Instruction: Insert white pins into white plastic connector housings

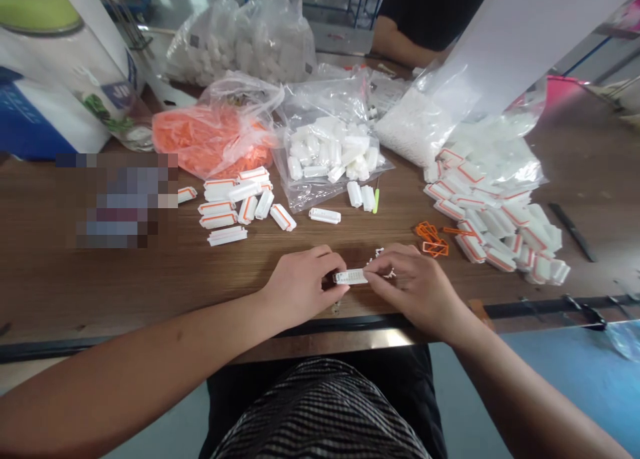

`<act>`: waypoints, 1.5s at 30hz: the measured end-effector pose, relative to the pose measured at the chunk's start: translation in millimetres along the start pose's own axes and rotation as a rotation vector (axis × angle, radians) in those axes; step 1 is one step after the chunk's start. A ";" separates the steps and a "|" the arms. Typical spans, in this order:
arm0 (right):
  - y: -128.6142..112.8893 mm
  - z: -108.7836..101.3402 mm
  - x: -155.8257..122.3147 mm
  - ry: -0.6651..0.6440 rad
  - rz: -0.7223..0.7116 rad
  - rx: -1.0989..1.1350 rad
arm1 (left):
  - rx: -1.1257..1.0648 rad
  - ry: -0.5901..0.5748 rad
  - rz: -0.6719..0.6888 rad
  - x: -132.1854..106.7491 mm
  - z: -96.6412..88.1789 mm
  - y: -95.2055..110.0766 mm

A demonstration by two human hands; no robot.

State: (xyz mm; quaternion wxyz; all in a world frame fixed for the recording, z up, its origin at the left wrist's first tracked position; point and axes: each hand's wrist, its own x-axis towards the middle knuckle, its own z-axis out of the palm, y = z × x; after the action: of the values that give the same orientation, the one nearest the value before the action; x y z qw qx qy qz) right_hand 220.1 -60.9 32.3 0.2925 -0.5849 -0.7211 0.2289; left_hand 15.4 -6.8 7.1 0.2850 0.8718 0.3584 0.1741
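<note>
My left hand (310, 282) pinches the left end of a small white plastic housing (353, 277) with a row of slots along its top. At the housing's right end, the thumb and fingertips of my right hand (417, 282) are pressed together. Whatever they pinch is hidden or too small to name. Tiny white pieces (391, 273) lie scattered on the table beside and behind my right fingers. Just beyond my hands rests another white housing (325, 215). Orange rectangular frames (433, 239) lie beyond my right hand.
White housings with orange trim lie in a left group (218, 220) and a right pile (493, 222). Behind are bags of orange parts (215, 139), white housings (333, 149) and tiny white pieces (417, 125). A black strip (573, 232) lies right. Across the table shows a person's arm (400, 42).
</note>
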 end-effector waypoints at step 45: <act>61.1 -31.5 7.0 0.024 0.236 -0.293 | -0.018 -0.019 0.022 0.1 -0.4 -1.9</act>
State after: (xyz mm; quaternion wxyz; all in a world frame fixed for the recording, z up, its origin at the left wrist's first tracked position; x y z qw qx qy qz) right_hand 284.1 -41.5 15.2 0.1837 -0.7044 -0.6696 0.1471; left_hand 14.3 -5.5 6.2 0.2941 0.8747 0.3446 0.1722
